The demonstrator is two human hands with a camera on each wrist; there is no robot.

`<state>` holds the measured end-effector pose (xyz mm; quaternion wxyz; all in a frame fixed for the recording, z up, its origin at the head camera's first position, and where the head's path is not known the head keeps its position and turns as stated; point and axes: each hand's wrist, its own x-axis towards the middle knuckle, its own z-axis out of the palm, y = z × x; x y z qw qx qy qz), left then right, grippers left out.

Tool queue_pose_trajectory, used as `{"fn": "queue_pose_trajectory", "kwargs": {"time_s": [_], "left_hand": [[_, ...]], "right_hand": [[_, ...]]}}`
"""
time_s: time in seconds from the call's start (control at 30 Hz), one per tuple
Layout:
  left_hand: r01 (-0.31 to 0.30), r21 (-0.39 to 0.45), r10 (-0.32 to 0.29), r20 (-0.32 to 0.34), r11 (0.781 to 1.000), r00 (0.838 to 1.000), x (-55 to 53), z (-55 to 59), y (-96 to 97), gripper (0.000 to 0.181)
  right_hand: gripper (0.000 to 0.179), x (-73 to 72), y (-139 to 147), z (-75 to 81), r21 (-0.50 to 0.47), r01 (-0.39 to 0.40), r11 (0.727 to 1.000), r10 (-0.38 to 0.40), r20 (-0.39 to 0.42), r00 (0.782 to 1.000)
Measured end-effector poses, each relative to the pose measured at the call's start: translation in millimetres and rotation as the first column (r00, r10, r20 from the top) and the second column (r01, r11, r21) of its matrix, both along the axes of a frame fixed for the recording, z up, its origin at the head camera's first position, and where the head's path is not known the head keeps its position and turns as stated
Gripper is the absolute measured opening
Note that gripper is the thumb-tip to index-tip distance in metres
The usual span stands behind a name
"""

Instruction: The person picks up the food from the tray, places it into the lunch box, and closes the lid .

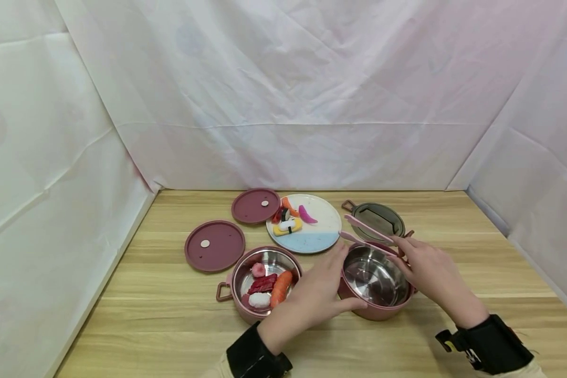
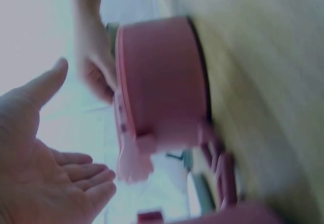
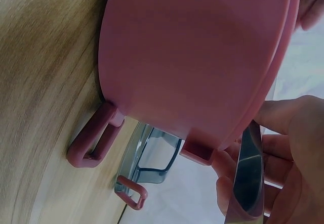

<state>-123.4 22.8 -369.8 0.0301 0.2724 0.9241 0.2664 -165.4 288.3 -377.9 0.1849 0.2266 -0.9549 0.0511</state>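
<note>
Holding pink tongs [image 1: 368,228] over 1 pot [image 1: 378,313], the right hand [image 1: 429,268] faces the outspread left hand [image 1: 317,291].

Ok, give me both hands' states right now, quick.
Left hand: open, fingers extended, holding nothing.
Right hand: closed, holding the pink tongs.

I've got pink tongs [image 1: 370,230], held at about rim height along the far side of the pot [image 1: 375,313]. Two slim arms, tips spread apart and pointing away to the far left, past the rim; can't tell if they touch it. Pot: round, dusty pink outside, shiny steel inside, lidless, bare steel bottom showing. I see it upright on the tabletop [image 1: 349,349], right of centre.
</note>
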Motion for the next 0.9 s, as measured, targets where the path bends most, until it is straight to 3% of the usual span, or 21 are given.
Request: {"fn": "queue_pose_trajectory", "kwargs": {"time_s": [0.33, 0.7, 0.9], "left_hand": [[-0.113, -0.075, 0.115, 0.026, 0.991, 0.993, 0.1, -19.7, 28.3, 0.096], [-0.145, -0.100, 0.148, 0.022, 0.984, 0.989, 2.3, -27.6, 35.1, 0.097], [-0.160, -0.125, 0.159, -0.017, 0.979, 0.987, 1.0, -28.8, 35.1, 0.093]], "right_hand": [[0.045, 0.5, -1, 2.4, -0.001, 0.002, 1.000, -0.002, -0.001, 1.000], [0.043, 0.7, 1, -2.2, -0.004, -0.003, 1.000, 0.003, -0.033, 0.999], [0.042, 0.6, 0, 0.2, -0.006, -0.002, 1.000, 0.002, -0.019, 1.000]]}}
